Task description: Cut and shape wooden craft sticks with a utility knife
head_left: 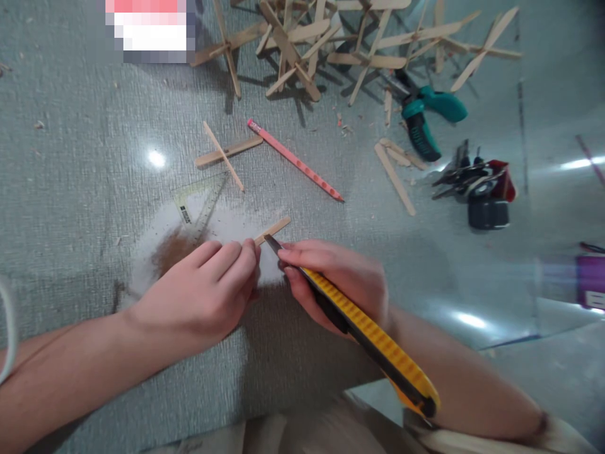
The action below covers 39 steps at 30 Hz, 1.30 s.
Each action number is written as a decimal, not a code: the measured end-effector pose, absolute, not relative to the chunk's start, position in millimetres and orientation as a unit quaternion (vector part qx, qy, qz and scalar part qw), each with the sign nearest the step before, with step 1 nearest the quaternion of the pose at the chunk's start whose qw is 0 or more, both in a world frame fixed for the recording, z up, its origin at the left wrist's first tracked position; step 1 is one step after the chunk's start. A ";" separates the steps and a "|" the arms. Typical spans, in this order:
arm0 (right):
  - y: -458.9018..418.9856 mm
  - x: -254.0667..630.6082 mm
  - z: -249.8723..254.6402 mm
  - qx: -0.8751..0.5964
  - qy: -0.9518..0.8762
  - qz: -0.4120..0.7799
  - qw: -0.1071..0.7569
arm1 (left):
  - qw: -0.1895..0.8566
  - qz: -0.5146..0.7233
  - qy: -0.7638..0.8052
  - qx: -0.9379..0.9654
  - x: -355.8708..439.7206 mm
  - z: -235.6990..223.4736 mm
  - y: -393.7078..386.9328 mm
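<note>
My left hand [212, 284] is closed around one end of a wooden craft stick [278, 227], whose other end sticks out to the upper right. In my right hand [340, 277] is a yellow and black utility knife [373, 328]. Its blade points to the upper left, and the tip lies against the stick just past my left fingertips. Beneath the hands spreads a patch of white and brown powder [161, 233]. A clear set square [196, 205] rests at the far edge of that patch.
Beyond my hands are two crossed sticks [227, 152] and a pink pencil [297, 161]. Several crossed-stick pieces [293, 57] crowd the back. Teal-handled pliers [420, 120], broken sticks [396, 180] and a bunch of keys [477, 180] lie to the right.
</note>
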State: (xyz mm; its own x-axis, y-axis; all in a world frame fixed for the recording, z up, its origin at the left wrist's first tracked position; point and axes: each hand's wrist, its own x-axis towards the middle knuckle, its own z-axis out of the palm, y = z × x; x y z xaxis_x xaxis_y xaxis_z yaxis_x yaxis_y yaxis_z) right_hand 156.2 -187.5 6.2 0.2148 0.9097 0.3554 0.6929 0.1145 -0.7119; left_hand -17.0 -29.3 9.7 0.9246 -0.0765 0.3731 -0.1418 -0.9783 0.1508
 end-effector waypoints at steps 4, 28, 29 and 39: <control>-187.1 156.1 7.2 -0.651 -0.613 0.140 0.425 | 0.085 0.184 -0.057 0.978 -17.7 8.2 -29.4; -183.6 154.7 8.9 -0.638 -0.609 0.171 0.439 | 0.062 0.183 -0.048 0.980 0.5 15.2 -22.5; -183.7 154.5 9.0 -0.637 -0.609 0.171 0.442 | 0.059 0.183 -0.047 0.980 0.5 15.0 -22.7; -187.0 151.1 9.5 -0.631 -0.610 0.168 0.448 | 0.074 0.200 -0.029 0.977 -0.5 9.3 -25.9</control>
